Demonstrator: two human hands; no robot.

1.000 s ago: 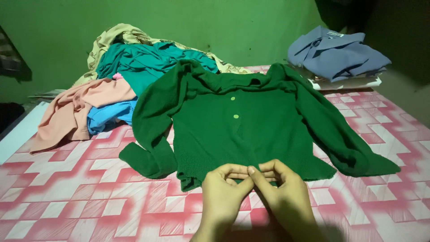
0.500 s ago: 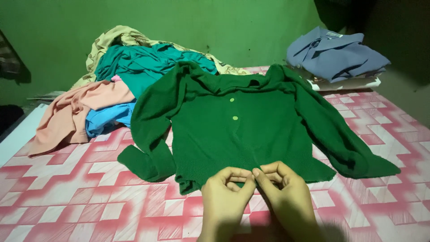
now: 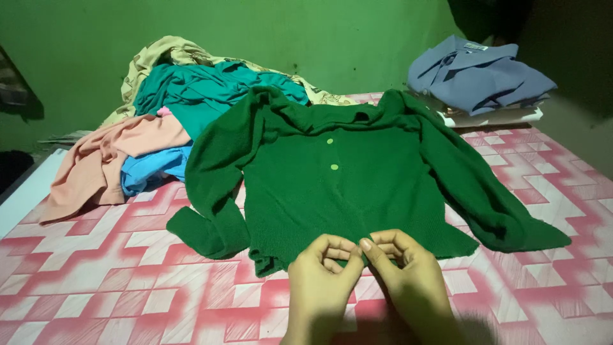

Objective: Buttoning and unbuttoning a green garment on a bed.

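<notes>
Low in the middle of the frame: left hand and right hand, side by side, thumbs touching. Both curled, fingertips pinching the bottom edge of a green sweater right at the middle, where its two front halves meet. Each hand grasping a bit of that hem.

Sweater spread out flat, front side up, filling the middle of the frame. Two small light green buttons up near the neck, one above the other. One sleeve bent down along the left side, with its end folded by the lower left corner of the sweater. Other sleeve stretched out toward the right edge of the frame.

Under it all, a bed cover with pink and white zigzag shapes.

Upper left of the frame: a messy pile of clothes, touching the sweater's shoulder. A teal one on top, a tan one behind, a peach one hanging down to the left, a bright blue one tucked below.

Upper right of the frame: folded grey-blue clothes in a neat stack, just past the sweater's shoulder.

Behind everything, a green wall.
</notes>
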